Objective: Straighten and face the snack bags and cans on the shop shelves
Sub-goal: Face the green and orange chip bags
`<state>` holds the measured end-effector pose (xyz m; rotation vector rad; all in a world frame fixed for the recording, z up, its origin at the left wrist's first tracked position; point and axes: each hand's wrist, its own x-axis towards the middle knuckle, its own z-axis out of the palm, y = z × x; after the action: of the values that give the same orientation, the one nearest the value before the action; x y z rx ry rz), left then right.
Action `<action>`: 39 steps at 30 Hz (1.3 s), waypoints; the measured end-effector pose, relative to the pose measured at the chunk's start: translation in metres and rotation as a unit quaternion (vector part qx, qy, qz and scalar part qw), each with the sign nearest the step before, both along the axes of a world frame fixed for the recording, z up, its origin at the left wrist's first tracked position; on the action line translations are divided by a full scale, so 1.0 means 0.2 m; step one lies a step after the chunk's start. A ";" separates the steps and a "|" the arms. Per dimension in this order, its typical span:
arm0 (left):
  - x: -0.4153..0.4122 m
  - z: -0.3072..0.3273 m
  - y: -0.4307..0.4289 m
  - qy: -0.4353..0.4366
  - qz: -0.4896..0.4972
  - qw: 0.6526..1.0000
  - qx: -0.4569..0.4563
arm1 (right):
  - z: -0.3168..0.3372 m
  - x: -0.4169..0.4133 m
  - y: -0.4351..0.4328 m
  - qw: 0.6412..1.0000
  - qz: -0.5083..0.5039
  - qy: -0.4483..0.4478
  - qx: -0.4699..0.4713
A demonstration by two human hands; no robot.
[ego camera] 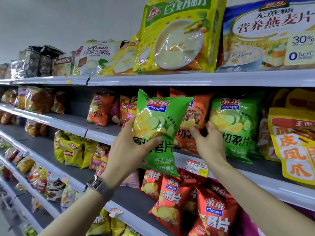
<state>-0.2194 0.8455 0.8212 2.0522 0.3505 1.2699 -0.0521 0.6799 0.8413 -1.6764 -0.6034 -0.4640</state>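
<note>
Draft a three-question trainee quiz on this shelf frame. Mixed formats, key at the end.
1. True or false: the green chip bag in the left hand stands on the shelf.
2. On which shelved bag does the thumb of the right hand rest? A) orange chip bag B) blue bag C) black bag
3. Fill in: the lower-shelf bags under the hands are mostly ____ in colour.
Key: 1 false, it is held tilted in front of the shelf; 2 A; 3 red.
</note>
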 end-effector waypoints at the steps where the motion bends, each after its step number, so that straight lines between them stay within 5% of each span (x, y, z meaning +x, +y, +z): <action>1: 0.01 0.00 -0.02 -0.007 -0.008 1.000 0.002 | 0.00 -0.05 -0.04 0.999 0.028 0.004 0.024; 7: 0.12 0.02 -0.21 0.001 -0.087 0.996 0.016 | -0.10 -0.24 -0.26 0.976 0.211 0.054 -0.034; 22: 0.57 0.29 -0.58 0.093 -0.314 0.943 -0.054 | 0.23 0.11 -0.76 0.992 0.100 0.045 -0.055; 29: 0.64 0.24 -0.61 0.041 -0.323 0.944 -0.045 | 0.18 0.17 -0.78 0.994 0.013 -0.067 -0.081; 39: 0.56 0.14 -0.71 0.077 -0.336 0.936 -0.075 | 0.08 0.17 -0.82 0.988 -0.031 -0.080 -0.131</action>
<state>-0.1084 0.7031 0.8487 1.8972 -0.1810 0.6454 -0.0177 0.5156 0.8570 -1.9238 -0.7562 -0.5886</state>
